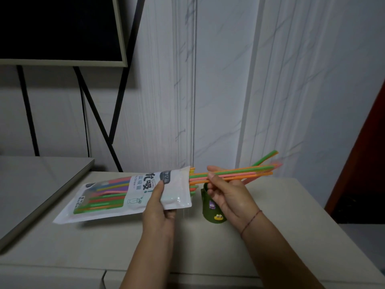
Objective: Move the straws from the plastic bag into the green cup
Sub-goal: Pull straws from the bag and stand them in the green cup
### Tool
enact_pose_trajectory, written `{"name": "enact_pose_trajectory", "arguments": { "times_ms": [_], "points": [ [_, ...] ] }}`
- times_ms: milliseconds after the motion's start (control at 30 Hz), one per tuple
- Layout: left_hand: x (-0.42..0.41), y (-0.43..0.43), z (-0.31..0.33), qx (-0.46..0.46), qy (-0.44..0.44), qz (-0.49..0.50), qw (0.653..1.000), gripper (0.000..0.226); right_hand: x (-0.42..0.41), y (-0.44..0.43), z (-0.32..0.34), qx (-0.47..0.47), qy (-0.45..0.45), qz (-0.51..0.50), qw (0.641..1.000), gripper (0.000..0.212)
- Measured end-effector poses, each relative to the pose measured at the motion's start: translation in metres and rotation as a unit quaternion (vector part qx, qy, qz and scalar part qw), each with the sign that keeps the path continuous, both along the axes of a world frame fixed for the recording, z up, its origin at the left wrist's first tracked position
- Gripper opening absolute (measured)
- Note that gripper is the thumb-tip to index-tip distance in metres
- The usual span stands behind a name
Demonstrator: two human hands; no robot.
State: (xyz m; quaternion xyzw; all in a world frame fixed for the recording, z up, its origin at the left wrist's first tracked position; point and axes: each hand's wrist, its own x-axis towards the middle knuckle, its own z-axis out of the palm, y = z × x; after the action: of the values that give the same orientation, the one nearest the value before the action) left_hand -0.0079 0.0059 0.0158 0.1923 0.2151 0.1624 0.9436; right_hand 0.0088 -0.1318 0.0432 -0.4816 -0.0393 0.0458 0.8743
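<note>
1. Two bare forearms reach in from the bottom edge over a pale off-white tabletop (104, 243).
2. Left hand (159, 207): it grips a white and clear plastic bag (125, 197) near its open right end, with the thumb on the printed front and the fingers behind.
3. That bag lies slanted, its open mouth higher than its far left corner, with many coloured straws showing through the clear panel.
4. Right hand (229, 195), with a red string bracelet (251, 223) on its wrist: the fingers curl round a bundle of green, pink and orange straws (250, 171).
5. The bundle runs nearly level, its left ends at the bag's mouth and its right ends fanning out towards the wall.
6. A dark green cup with small cartoon stickers (210, 211) stands upright on the tabletop, just below the bundle and partly hidden by the right hand.
7. Behind, a dark screen in a pale frame (62, 28) sits on black legs against a white marbled wall (291, 80).
</note>
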Motion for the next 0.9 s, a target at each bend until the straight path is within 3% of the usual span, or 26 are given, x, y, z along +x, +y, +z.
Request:
{"name": "enact_pose_trajectory", "arguments": {
  "times_ms": [300,467,767,900],
  "points": [
    [0.001,0.008,0.000,-0.003,0.000,0.018,1.000,0.050,0.008,-0.017,0.007,0.005,0.006,-0.084,0.996,0.009],
    [0.002,0.007,-0.001,0.011,0.008,0.013,1.000,0.051,0.010,-0.026,0.008,-0.005,0.008,-0.078,0.997,0.017],
    [0.002,-0.008,-0.002,0.019,0.014,-0.017,1.000,0.031,0.004,-0.010,0.002,-0.015,0.003,-0.072,0.997,0.014],
    [0.002,0.003,-0.003,0.018,0.022,0.009,1.000,0.047,0.009,-0.033,0.011,-0.050,-0.012,-0.105,0.993,0.010]
  ]
}}
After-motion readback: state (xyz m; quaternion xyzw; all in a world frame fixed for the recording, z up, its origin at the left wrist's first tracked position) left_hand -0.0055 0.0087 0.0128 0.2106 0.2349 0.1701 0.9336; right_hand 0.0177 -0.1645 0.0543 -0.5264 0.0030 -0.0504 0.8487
